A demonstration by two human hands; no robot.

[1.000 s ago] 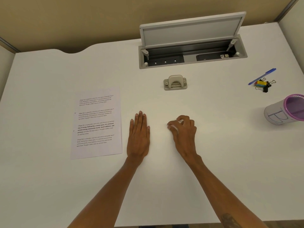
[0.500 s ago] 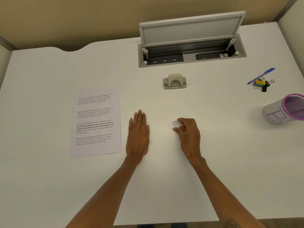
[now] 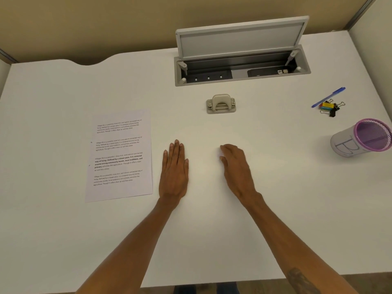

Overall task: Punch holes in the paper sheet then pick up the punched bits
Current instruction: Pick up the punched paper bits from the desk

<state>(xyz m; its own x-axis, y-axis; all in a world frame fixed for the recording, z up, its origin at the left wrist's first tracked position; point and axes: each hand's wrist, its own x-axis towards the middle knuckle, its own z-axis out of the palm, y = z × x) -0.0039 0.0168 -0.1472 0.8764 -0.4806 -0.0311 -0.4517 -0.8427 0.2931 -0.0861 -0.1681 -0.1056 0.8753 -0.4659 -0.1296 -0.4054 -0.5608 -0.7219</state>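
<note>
White paper sheet (image 3: 121,155) lay flat beside the left hand (image 3: 175,170), which rested open-palmed on the surface (image 3: 212,230). The right hand (image 3: 237,168) curled fingers down nearby; any grip on punched bits could not be told. Judged best: light fingertip press, slow pinch, no sweeping.

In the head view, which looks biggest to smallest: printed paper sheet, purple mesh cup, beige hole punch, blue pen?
1. White printed paper sheet
2. Purple-rimmed mesh cup
3. Beige metal hole punch
4. Thin blue pen, longer but slimmer than the punch
</note>
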